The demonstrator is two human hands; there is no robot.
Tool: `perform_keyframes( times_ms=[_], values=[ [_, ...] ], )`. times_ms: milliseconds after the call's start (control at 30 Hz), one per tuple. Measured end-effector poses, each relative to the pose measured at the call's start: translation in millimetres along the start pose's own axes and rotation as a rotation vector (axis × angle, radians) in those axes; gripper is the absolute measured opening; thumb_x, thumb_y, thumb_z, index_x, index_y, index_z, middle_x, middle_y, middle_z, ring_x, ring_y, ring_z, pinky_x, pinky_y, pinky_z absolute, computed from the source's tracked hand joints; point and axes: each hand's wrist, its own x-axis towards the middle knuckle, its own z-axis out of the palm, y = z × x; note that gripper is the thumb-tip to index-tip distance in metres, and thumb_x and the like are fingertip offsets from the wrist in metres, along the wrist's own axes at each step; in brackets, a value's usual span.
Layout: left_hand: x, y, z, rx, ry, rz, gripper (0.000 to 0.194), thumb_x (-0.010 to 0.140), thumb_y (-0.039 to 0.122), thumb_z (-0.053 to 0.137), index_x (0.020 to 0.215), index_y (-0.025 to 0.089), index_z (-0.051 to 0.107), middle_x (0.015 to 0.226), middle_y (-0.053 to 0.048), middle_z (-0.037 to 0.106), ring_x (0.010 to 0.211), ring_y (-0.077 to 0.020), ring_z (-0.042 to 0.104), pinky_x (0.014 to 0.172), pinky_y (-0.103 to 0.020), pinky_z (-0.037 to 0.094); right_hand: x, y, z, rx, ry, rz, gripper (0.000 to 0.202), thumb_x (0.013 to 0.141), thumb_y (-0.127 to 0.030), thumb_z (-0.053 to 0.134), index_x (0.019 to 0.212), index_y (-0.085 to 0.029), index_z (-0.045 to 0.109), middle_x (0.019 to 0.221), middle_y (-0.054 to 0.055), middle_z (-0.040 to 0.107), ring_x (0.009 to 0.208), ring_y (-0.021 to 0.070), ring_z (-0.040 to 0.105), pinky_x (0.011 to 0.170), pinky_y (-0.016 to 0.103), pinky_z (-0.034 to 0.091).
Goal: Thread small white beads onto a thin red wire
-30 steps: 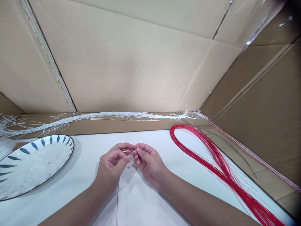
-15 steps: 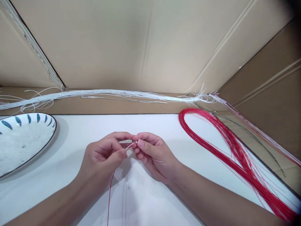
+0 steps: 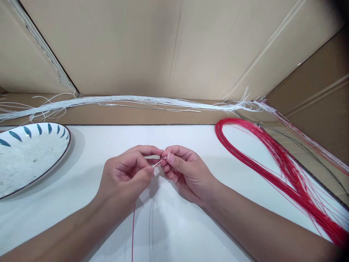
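Above the white tabletop, my left hand (image 3: 128, 169) pinches a thin red cord (image 3: 133, 229) between thumb and fingers. Its lower part hangs down below that hand, out of the bottom of the view. Between the two hands a short white-and-red piece (image 3: 157, 164) of thin cord shows, running from the left thumb tip to the right fingertips. My right hand (image 3: 185, 169) is closed in a pinch on the far end of this piece. What exactly sits between the right thumb and finger is too small to tell. Both hands' index fingertips nearly touch.
An oval white plate (image 3: 61, 128) with blue leaf marks, holding whitish grains, stands at left. A looped bundle of red cords (image 3: 245, 162) lies at right. White cords (image 3: 136, 99) stretch along the back, before cardboard walls (image 3: 122, 47).
The whole view has shifted slightly, so everything sits a bit further right and higher. Both hands keep their pinch; a red strand now shows beside the white one between them.
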Motion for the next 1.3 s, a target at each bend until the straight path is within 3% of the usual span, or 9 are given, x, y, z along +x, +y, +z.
perform_keyframes(
  times_ms=[233,1100,1300],
  values=[
    [-1.4,0.5,-0.3,0.017,0.005,-0.006,0.026,0.077,0.026,0.070,0.052,0.021,0.065,0.109,-0.006,0.079,0.099,-0.0282,0.075,0.083,-0.039,0.065,-0.3,1.0,-1.0,-0.037,0.025,-0.016,0.017,0.074,-0.025,0.093,0.078,-0.016,0.079,0.067,-0.001,0.074,0.058,0.0043,0.067,0.054,0.010,0.054],
    [0.5,5.2,4.1,0.009,0.017,-0.022,0.024,0.075,0.025,0.070,0.051,0.021,0.065,0.106,-0.003,0.079,0.094,-0.0239,0.075,0.080,-0.032,0.064,-0.2,-0.4,0.4,-0.096,0.052,-0.046,0.019,0.073,-0.027,0.094,0.077,-0.017,0.078,0.067,-0.001,0.071,0.059,0.0054,0.063,0.053,0.014,0.052],
    [0.6,3.5,2.6,0.013,0.014,-0.019,0.024,0.075,0.025,0.070,0.052,0.020,0.064,0.108,-0.005,0.079,0.099,-0.0266,0.074,0.082,-0.035,0.064,-0.6,0.3,-0.2,-0.109,0.052,-0.048,0.020,0.074,-0.029,0.093,0.079,-0.018,0.078,0.068,-0.001,0.072,0.058,0.0063,0.064,0.054,0.016,0.053]
  ],
)
